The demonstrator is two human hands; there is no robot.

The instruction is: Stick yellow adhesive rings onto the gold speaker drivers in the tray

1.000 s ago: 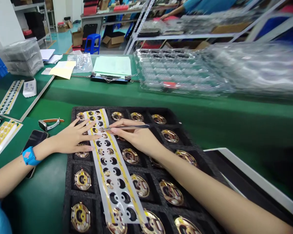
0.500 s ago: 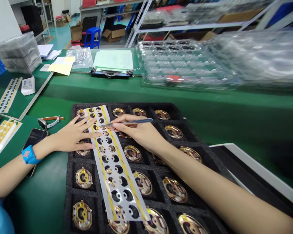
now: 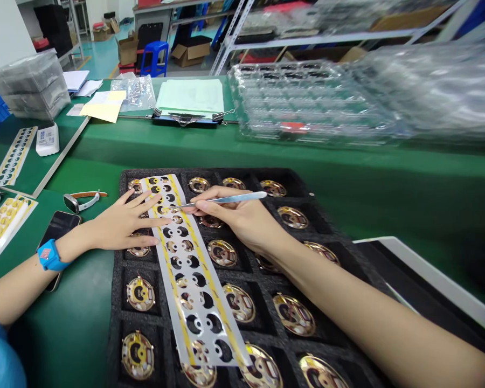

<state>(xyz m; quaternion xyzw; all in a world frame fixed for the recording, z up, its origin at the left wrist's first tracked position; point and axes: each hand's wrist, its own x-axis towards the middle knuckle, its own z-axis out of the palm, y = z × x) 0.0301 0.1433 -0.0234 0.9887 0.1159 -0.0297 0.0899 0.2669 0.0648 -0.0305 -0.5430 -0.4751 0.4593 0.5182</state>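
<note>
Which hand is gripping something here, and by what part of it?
The right hand pinches a slim metal tool, nearer its tip than its rear end. The left hand, spread over one edge of the patterned sheet, grips nothing.

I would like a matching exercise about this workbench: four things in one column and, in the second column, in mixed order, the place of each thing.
Things
1. slim metal tool
2. perforated strip
3. wristband
4. clipboard

Places
A. around the left wrist
B. at the back, under pale green sheets
C. in the grip of the right hand
D. across the black foam tray

Right pairs: 1-C, 2-D, 3-A, 4-B
</note>
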